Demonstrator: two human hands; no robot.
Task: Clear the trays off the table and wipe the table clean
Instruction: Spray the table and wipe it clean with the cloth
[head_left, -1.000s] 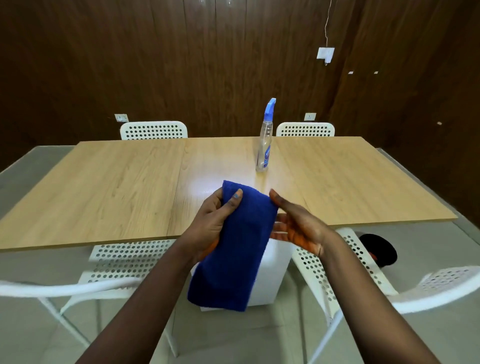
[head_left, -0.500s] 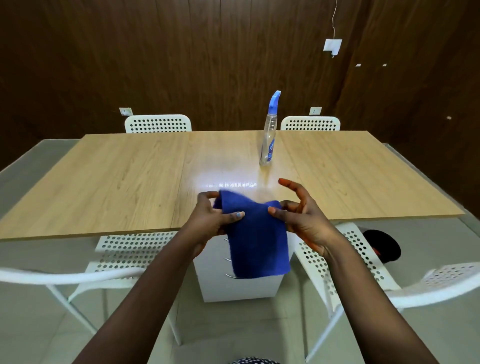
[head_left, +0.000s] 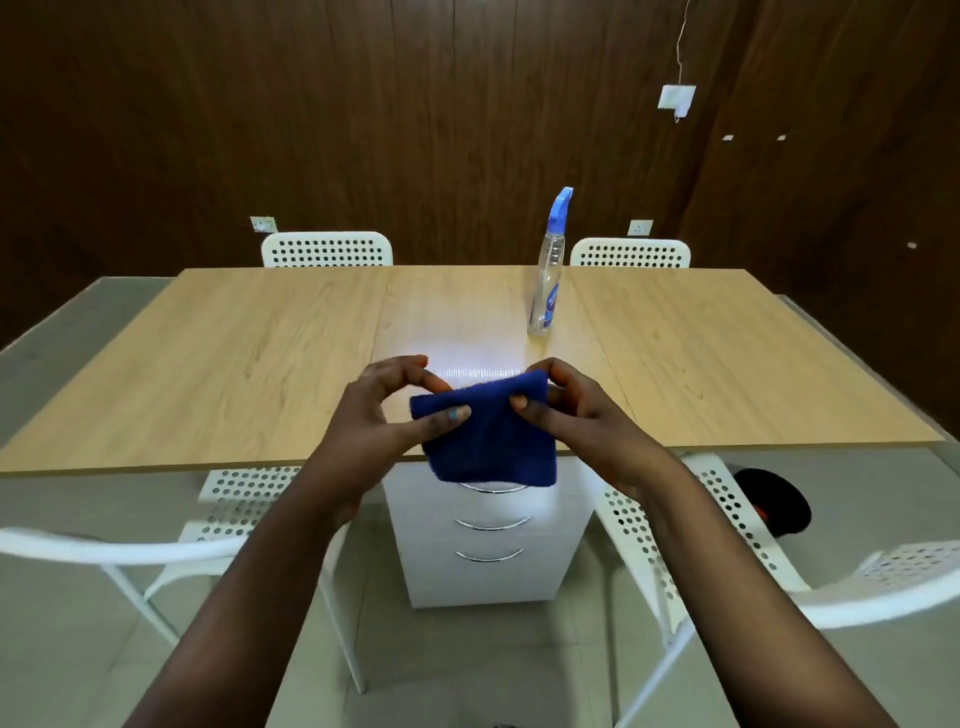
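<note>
A folded blue cloth (head_left: 488, 441) hangs above the near edge of the light wooden table (head_left: 234, 353). My left hand (head_left: 379, 415) pinches its left top corner between thumb and fingers. My right hand (head_left: 576, 410) pinches its right top corner. The cloth droops below the table edge in a short square. A clear spray bottle (head_left: 545, 280) with a blue nozzle stands upright on the table, beyond my right hand. No trays are on the table.
White perforated chairs stand at the near left (head_left: 171, 525), near right (head_left: 727, 530) and behind the table (head_left: 327, 249). A white drawer unit (head_left: 488, 551) sits under the table. A dark round object (head_left: 774, 504) lies on the floor at right.
The cloth has been folded shorter, from a long hanging strip to a compact square. Both hands rose and now grip its top corners; the right hand went from flat and open to pinching.
</note>
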